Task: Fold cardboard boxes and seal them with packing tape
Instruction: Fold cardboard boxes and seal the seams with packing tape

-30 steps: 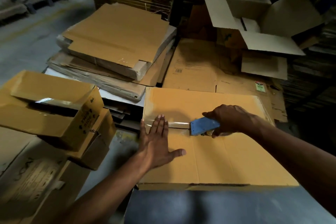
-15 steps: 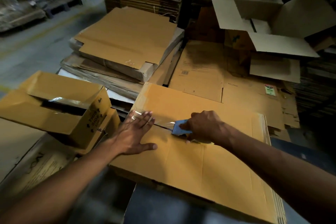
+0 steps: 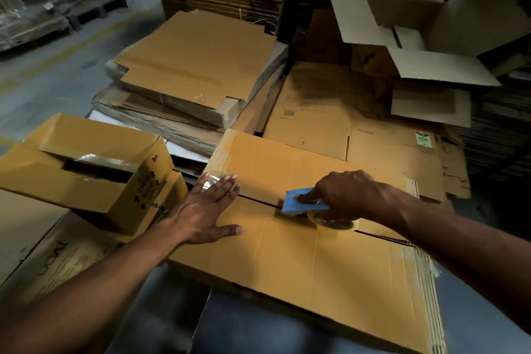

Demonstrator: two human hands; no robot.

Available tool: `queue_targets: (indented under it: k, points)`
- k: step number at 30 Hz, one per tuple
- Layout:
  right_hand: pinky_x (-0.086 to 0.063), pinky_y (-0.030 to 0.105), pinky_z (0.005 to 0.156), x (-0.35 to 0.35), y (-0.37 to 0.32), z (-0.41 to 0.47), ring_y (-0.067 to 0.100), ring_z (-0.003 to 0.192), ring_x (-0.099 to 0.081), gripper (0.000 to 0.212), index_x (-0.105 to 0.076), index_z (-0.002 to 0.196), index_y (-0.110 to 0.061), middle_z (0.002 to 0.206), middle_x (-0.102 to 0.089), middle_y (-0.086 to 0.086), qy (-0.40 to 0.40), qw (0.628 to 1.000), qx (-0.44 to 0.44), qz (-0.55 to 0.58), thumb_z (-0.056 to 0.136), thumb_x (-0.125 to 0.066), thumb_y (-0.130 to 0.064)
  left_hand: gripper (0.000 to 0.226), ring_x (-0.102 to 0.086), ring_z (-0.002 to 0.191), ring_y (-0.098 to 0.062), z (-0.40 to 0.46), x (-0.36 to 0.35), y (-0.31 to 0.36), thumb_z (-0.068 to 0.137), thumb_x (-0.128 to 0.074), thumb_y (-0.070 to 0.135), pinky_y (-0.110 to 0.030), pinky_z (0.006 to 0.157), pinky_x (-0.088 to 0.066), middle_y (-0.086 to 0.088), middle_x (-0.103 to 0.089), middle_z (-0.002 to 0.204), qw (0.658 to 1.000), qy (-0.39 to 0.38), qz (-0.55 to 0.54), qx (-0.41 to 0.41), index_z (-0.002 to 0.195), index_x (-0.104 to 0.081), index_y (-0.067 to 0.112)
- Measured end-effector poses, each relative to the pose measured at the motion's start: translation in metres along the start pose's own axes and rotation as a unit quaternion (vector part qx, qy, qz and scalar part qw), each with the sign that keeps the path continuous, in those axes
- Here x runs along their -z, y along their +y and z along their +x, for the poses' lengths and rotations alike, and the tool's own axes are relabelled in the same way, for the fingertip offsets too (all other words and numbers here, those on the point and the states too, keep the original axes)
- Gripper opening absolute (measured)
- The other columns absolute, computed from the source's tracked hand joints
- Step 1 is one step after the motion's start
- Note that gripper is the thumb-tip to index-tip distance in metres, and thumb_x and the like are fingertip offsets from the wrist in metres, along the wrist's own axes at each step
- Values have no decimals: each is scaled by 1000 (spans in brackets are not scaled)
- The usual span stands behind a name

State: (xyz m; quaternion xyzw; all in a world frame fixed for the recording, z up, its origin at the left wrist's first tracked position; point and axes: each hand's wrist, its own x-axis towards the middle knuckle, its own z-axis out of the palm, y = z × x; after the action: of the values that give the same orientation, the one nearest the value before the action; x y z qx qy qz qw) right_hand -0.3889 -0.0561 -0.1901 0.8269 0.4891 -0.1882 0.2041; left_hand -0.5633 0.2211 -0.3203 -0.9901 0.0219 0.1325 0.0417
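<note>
Cardboard fills the view: a large box [image 3: 301,261] lies in front of the person, its 2 top flaps meeting at a dark seam. The left hand [image 3: 207,210] lies flat, fingers straight, on the seam's left end over clear tape [image 3: 211,181]. The right hand [image 3: 343,195] grips a blue tape dispenser [image 3: 301,205] on the seam, forefinger pressing its top.

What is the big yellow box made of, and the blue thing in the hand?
The box looks like matte brown corrugated cardboard: layered edges show at its right end. The blue tape dispenser in the right hand looks like painted metal, maybe plastic; small rivet-like dots show.
</note>
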Motion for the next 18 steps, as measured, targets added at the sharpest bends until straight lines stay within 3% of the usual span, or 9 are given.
queue_targets:
  k: [4, 11, 14, 18]
  points:
    - [-47, 32, 71, -20, 12, -16, 20, 107, -64, 63, -31, 153, -56, 128, -60, -5, -15, 1000, -6, -7, 98, -60, -49, 109, 26, 155, -17, -1, 3, 3, 84, -7, 95, -49, 125, 17, -1, 26, 168, 1000, 17, -16, 2, 161, 15, 23]
    - [-53, 35, 82, -43, 8, -21, 24, 109, -65, 55, -37, 153, -51, 125, -60, 0, -10, 999, 5, -33, 101, -54, -46, 124, 31, 153, -20, 4, 10, 44, 74, -1, 102, -58, 122, 17, -4, 33, 166, 999, -28, -16, 38, 160, 23, 17]
    - [-50, 32, 78, -46, 13, -23, 23, 108, -65, 55, -38, 153, -50, 124, -60, -1, 5, 999, 7, -31, 101, -55, -45, 130, 30, 153, -19, 8, 12, 75, 71, -2, 104, -60, 121, 19, -5, 33, 165, 995, -24, -60, 76, 160, 21, 12]
    - [-45, 31, 87, -47, 13, -22, 27, 120, -60, 55, -39, 155, -43, 134, -57, 3, -1, 1000, 17, -23, 103, -55, -40, 123, 24, 155, -19, 19, 22, 142, 77, -7, 98, -60, 122, 16, -6, 25, 168, 994, -75, -82, 23, 161, 16, 13]
